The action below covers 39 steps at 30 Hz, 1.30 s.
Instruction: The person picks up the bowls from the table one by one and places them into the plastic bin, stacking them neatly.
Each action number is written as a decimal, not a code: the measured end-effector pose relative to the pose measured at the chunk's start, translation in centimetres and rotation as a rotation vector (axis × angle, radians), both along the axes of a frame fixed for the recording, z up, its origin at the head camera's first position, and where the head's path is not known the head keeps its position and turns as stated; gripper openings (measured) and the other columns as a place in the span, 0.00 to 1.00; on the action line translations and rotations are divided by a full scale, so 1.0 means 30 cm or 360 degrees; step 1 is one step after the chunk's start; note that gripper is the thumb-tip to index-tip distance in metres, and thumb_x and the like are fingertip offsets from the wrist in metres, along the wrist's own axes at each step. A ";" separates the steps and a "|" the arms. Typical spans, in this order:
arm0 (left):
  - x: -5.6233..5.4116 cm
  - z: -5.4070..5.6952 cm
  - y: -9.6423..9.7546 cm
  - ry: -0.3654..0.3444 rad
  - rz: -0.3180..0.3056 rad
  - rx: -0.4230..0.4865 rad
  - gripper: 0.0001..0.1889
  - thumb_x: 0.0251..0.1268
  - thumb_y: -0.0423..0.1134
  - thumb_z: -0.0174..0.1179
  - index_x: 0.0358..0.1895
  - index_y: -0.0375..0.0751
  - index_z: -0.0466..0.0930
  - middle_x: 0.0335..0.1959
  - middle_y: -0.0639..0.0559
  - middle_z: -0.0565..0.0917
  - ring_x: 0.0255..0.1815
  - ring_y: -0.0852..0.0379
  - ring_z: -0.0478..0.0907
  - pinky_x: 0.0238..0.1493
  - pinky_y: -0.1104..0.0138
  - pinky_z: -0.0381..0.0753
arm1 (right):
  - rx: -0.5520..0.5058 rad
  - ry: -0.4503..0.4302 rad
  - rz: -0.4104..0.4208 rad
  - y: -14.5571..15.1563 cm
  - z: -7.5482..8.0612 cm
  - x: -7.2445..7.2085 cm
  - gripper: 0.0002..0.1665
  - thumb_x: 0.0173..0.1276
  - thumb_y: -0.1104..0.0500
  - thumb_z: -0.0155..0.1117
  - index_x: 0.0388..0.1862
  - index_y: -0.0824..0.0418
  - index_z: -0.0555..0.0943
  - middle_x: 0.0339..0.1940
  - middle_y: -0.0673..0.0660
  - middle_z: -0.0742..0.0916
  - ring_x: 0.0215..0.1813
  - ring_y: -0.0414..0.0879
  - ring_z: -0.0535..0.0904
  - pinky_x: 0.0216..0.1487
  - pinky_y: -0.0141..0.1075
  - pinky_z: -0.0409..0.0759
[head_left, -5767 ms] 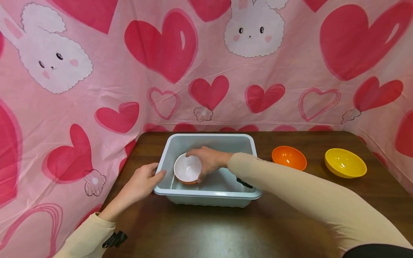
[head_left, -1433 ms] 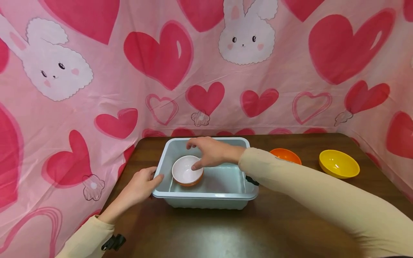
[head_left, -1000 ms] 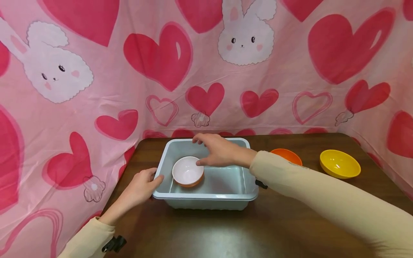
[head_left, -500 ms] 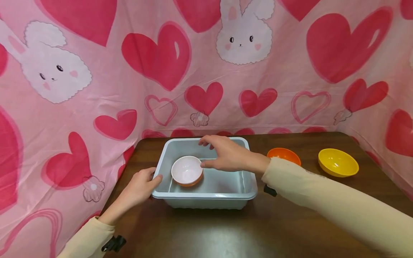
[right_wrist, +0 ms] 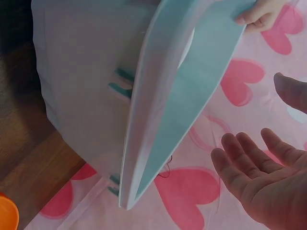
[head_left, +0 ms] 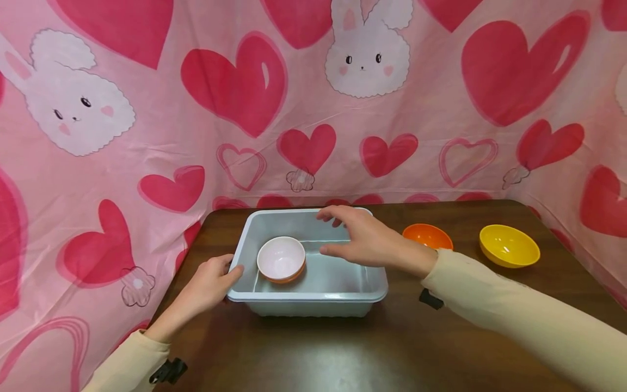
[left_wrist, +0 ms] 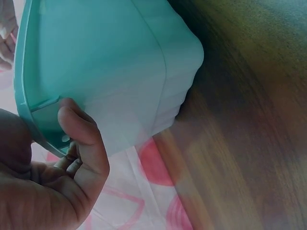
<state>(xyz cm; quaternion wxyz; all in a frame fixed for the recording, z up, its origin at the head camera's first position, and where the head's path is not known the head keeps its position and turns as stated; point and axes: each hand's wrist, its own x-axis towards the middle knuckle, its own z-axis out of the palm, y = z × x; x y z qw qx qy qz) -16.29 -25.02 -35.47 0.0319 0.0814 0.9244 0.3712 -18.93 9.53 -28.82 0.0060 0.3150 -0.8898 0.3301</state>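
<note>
Gripping the left rim of a light blue plastic tub (head_left: pixel 313 297) with the left hand (head_left: pixel 213 280), with the thumb on top of the rim and fingers curled under it. Holding the right hand (head_left: pixel 364 238) loose in the air, up over the right part of the tub, with the fingers a little bent and the thumb well apart from them. Showing a gap between this hand and the tub in the right wrist view. Looking down into the tub at a white-and-orange bowl (head_left: pixel 281 258), right way up on the left side, near the left wall, white on the inside and orange low down on the outside. Showing a shiny orange bowl (head_left: pixel 427 235) on the brown wooden table (head_left: pixel 313 359), to the right of the tub and partly hidden behind the right arm. Showing a shiny yellow bowl (head_left: pixel 509 246) farther right, well apart from the tub, right way up too. Wearing long cream sleeves (head_left: pixel 514 305), with a small black clip (head_left: pixel 168 371) near each wrist. Ending at the far side with a pink cloth (head_left: pixel 303 103), full of red hearts and white bunny faces.
</note>
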 end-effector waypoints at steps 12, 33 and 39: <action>-0.001 -0.004 0.001 0.0008 -0.0016 -0.0002 0.14 0.77 0.36 0.58 0.56 0.28 0.81 0.21 0.51 0.82 0.15 0.53 0.78 0.18 0.60 0.83 | -0.0099 0.0045 -0.0052 0.073 -0.008 0.047 0.35 0.65 0.54 0.79 0.69 0.59 0.78 0.59 0.53 0.85 0.56 0.48 0.82 0.61 0.50 0.82; -0.003 0.011 -0.003 -0.0122 -0.0001 -0.0003 0.19 0.79 0.42 0.59 0.59 0.28 0.79 0.21 0.49 0.83 0.13 0.49 0.79 0.18 0.55 0.84 | -0.0272 0.0087 -0.0237 0.175 -0.017 0.101 0.33 0.63 0.60 0.81 0.66 0.57 0.80 0.59 0.52 0.85 0.56 0.51 0.83 0.55 0.52 0.86; -0.007 0.015 -0.006 -0.0129 0.0011 -0.0027 0.20 0.79 0.42 0.59 0.62 0.28 0.78 0.23 0.48 0.83 0.14 0.48 0.78 0.18 0.56 0.83 | -0.0291 0.0053 -0.0275 0.197 -0.016 0.114 0.32 0.66 0.56 0.79 0.67 0.57 0.79 0.62 0.53 0.85 0.60 0.55 0.85 0.60 0.56 0.83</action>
